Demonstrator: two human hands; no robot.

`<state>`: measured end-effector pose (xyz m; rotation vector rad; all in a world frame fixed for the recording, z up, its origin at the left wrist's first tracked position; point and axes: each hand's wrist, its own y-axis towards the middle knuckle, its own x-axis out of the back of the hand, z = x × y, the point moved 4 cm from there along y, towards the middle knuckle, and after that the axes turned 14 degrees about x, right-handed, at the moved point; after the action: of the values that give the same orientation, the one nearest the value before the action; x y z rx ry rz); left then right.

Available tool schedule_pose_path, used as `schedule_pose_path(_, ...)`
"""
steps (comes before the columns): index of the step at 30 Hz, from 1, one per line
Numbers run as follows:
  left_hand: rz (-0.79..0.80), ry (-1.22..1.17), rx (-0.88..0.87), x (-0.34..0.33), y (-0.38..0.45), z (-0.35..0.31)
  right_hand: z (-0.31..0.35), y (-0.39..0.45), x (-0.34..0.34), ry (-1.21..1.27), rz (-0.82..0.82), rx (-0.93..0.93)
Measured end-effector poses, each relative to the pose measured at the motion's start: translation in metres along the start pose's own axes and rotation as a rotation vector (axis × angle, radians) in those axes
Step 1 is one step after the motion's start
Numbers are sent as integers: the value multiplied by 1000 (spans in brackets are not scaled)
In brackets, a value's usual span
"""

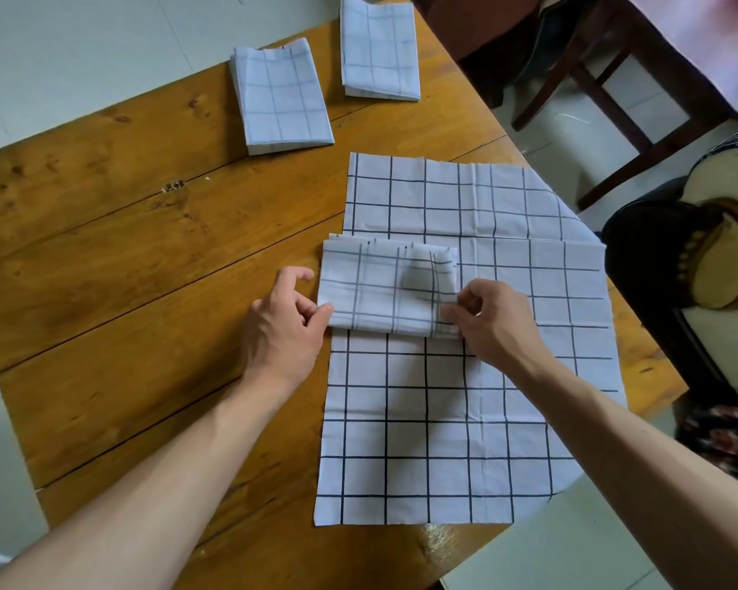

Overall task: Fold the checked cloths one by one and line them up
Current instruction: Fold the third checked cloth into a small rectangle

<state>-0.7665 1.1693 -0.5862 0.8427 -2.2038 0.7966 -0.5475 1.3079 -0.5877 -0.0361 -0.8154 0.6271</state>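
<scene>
A folded white checked cloth [384, 287] lies on top of flat unfolded checked cloths [444, 419] at the table's right side. My left hand [282, 330] pinches its near left corner between thumb and fingers. My right hand [491, 321] pinches its near right edge. Two other folded checked cloths sit side by side at the far end of the table, one [280, 95] to the left and one [378, 49] to the right.
The wooden table [124, 249] has bare boards on its left half. The flat cloths overhang its right edge. A wooden chair [606, 87] and a dark padded seat [699, 257] stand on the tiled floor to the right.
</scene>
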Motion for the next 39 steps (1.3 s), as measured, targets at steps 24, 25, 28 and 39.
schedule_pose_path(24, 2, 92, -200, -6, 1, 0, 8, 11, 3, -369, -54, 14)
schedule_pose_path(25, -3, 115, -245, -7, 1, 0, 11, 10, 3, -394, -87, 101)
schedule_pose_path(28, -20, 209, -389, -13, 3, 0, 26, 2, -4, -485, -116, 487)
schedule_pose_path(39, 9, 395, -388, -18, 0, -5, 33, -2, -61, -461, 149, 533)
